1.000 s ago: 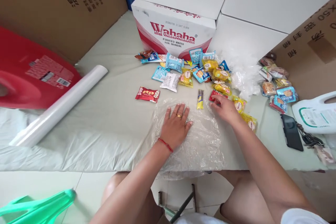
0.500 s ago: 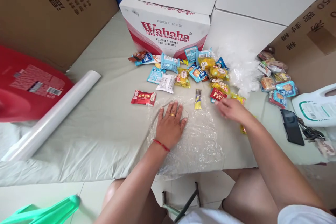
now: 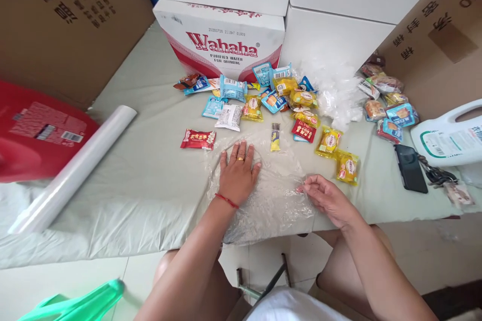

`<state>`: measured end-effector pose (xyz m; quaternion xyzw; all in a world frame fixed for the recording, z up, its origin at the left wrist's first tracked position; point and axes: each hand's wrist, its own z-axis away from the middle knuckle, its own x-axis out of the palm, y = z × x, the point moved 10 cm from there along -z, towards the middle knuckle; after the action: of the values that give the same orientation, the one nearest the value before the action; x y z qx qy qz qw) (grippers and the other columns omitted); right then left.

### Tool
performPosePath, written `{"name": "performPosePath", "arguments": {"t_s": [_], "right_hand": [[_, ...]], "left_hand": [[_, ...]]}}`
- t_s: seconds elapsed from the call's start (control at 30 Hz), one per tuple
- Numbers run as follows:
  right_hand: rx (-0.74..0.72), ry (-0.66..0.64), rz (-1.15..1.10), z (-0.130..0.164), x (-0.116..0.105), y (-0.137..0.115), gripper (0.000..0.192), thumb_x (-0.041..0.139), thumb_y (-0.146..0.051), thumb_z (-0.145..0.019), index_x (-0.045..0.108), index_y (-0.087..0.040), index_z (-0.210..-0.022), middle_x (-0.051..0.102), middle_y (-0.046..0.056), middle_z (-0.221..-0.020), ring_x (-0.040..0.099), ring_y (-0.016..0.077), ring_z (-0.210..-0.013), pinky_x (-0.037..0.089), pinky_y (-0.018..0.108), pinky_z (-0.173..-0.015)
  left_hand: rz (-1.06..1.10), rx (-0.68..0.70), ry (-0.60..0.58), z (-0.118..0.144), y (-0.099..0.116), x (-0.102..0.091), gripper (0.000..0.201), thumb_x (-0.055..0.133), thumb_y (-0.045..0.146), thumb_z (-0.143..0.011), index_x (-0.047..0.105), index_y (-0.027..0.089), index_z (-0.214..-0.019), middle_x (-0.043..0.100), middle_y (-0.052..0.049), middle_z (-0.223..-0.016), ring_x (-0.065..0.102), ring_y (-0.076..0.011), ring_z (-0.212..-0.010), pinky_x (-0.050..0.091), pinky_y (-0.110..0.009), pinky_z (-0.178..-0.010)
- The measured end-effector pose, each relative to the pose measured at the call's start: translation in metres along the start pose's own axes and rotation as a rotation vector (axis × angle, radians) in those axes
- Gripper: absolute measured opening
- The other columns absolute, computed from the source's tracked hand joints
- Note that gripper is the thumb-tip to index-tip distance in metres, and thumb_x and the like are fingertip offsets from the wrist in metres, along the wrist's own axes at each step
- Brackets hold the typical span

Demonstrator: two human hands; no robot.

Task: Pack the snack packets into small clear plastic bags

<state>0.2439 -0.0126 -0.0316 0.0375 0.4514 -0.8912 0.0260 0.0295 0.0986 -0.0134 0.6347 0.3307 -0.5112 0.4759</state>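
A clear plastic bag [image 3: 274, 210] lies spread on the cloth-covered table. My left hand [image 3: 238, 173] rests flat on its left part, fingers stretched out. At the bag's right edge my right hand [image 3: 327, 198] is closed, thumb and forefinger pinching the thin film. Above the bag, between my hands, is a narrow yellow and grey snack packet [image 3: 275, 138]. A red wrapped snack [image 3: 198, 139] lies up and left of my left hand. Two yellow snack packets [image 3: 329, 141] lie beyond my right hand, beside a dark red packet [image 3: 303, 131].
A pile of wrapped snacks [image 3: 233, 88] lies before the Wahaha carton [image 3: 226, 40]. Crumpled clear plastic [image 3: 335, 95] is right of it. More snacks [image 3: 399, 114], a phone [image 3: 410, 168], keys [image 3: 439, 175] and a white jug [image 3: 448, 135] stand right. A plastic film roll [image 3: 75, 170] and red container [image 3: 41, 133] are left.
My right hand has moved from beside the dark red packet down toward me to the bag's right edge, now pinching it. My left hand stays flat on the bag. The view has shifted slightly.
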Motion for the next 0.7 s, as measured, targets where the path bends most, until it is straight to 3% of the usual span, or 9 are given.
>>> {"name": "performPosePath", "arguments": {"t_s": [0.07, 0.13, 0.23, 0.4, 0.53, 0.63, 0.7], "right_hand": [[0.042, 0.024, -0.066, -0.001, 0.003, 0.005, 0.06, 0.083, -0.066, -0.066, 0.059, -0.024, -0.103, 0.062, -0.003, -0.076, 0.027, 0.0075, -0.049, 0.02, 0.023, -0.047], [0.01, 0.073, -0.072, -0.001, 0.0, 0.004, 0.058, 0.087, -0.063, -0.061, 0.064, -0.022, -0.094, 0.054, -0.004, -0.066, 0.031, 0.0087, -0.052, 0.021, 0.024, -0.049], [-0.038, 0.163, -0.053, 0.004, -0.018, 0.005, 0.051, 0.085, -0.065, -0.062, 0.063, -0.021, -0.077, 0.049, -0.004, -0.063, 0.032, 0.0098, -0.053, 0.02, 0.025, -0.049], [-0.111, 0.305, 0.11, 0.016, -0.057, 0.002, 0.044, 0.077, -0.065, -0.07, 0.064, -0.024, -0.077, 0.051, -0.002, -0.063, 0.033, 0.0122, -0.052, 0.022, 0.026, -0.048], [-0.239, 0.381, 0.245, 0.012, -0.067, -0.036, 0.036, 0.072, -0.059, -0.077, 0.065, -0.024, -0.082, 0.057, 0.0, -0.068, 0.042, 0.0138, -0.056, 0.03, 0.027, -0.051], [-0.362, 0.323, 0.373, -0.006, -0.048, -0.083, 0.028, 0.069, -0.051, -0.083, 0.067, -0.023, -0.085, 0.061, 0.0, -0.073, 0.051, 0.0152, -0.063, 0.039, 0.028, -0.058], [-0.455, 0.261, 0.472, -0.023, -0.024, -0.117, 0.024, 0.066, -0.046, -0.086, 0.068, -0.023, -0.087, 0.064, 0.001, -0.075, 0.055, 0.016, -0.067, 0.041, 0.028, -0.061]], "left_hand": [[-0.005, 0.0, 0.004, 0.0, 0.001, 0.0, 0.058, 0.034, 0.041, -0.103, 0.043, 0.016, -0.155, 0.033, -0.016, -0.166, 0.029, -0.0335, -0.155, 0.022, -0.065, -0.123], [-0.004, 0.008, 0.015, 0.001, 0.001, 0.001, 0.059, 0.033, 0.042, -0.104, 0.043, 0.016, -0.155, 0.033, -0.016, -0.166, 0.03, -0.0334, -0.155, 0.022, -0.065, -0.123], [0.0, 0.017, 0.038, 0.001, 0.002, 0.001, 0.058, 0.031, 0.042, -0.104, 0.042, 0.017, -0.156, 0.034, -0.015, -0.166, 0.03, -0.0327, -0.155, 0.022, -0.064, -0.123], [0.056, -0.005, 0.017, -0.002, 0.0, 0.001, 0.057, 0.03, 0.042, -0.105, 0.044, 0.019, -0.155, 0.033, -0.014, -0.167, 0.028, -0.0324, -0.156, 0.02, -0.065, -0.123], [0.197, -0.057, 0.035, -0.01, -0.009, -0.012, 0.054, 0.03, 0.041, -0.105, 0.048, 0.017, -0.15, 0.037, -0.015, -0.165, 0.034, -0.0295, -0.153, 0.026, -0.06, -0.123], [0.209, -0.073, 0.082, -0.013, -0.015, -0.021, 0.051, 0.034, 0.036, -0.103, 0.051, 0.016, -0.147, 0.041, -0.014, -0.163, 0.035, -0.027, -0.153, 0.028, -0.056, -0.124], [0.168, -0.049, 0.044, -0.014, -0.011, -0.016, 0.05, 0.037, 0.033, -0.102, 0.051, 0.017, -0.147, 0.042, -0.013, -0.162, 0.036, -0.0269, -0.152, 0.025, -0.058, -0.125]]}}
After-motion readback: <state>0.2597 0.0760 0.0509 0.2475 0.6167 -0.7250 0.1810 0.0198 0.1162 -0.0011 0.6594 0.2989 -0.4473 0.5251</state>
